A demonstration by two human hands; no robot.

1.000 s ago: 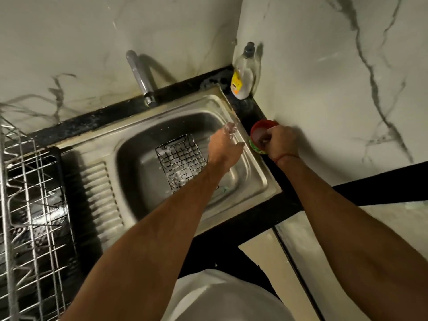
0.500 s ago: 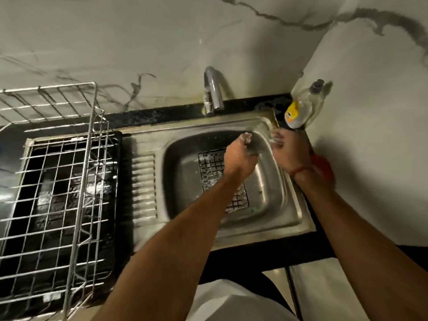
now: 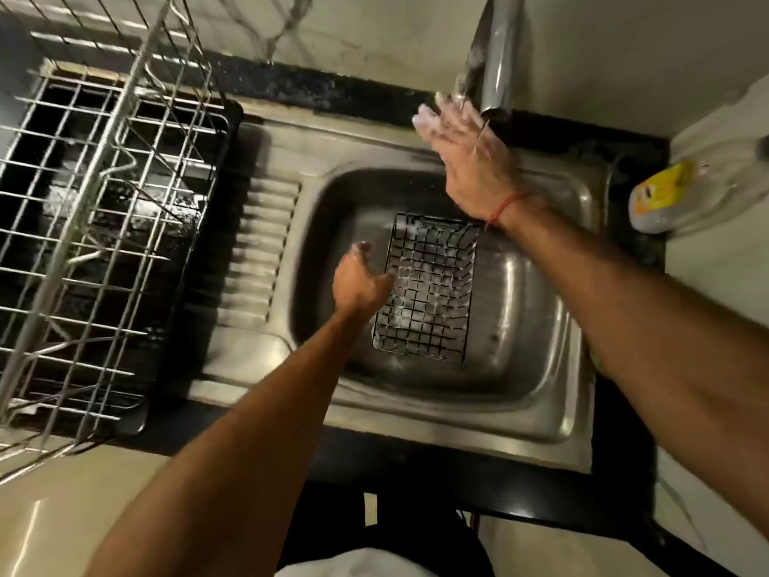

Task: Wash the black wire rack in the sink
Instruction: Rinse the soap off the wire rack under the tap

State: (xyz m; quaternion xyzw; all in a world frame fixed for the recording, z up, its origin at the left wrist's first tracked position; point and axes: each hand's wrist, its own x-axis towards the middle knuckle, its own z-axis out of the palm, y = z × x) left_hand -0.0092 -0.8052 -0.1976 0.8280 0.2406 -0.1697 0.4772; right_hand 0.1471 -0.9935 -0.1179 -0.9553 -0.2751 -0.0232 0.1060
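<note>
Soapy black wire rack (image 3: 424, 291) lies in sink (image 3: 537, 393).

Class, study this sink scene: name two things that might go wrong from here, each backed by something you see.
1. The right hand is soapy and reaching toward the tap; it may slip on the smooth metal.
2. The black wire rack lies foamy and unheld in the sink, the left hand beside it; it may slide when rinsed.

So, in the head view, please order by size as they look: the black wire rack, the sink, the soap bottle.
1. sink
2. black wire rack
3. soap bottle, though the frame edge cuts it off, so rack versus bottle is unsure.
</note>
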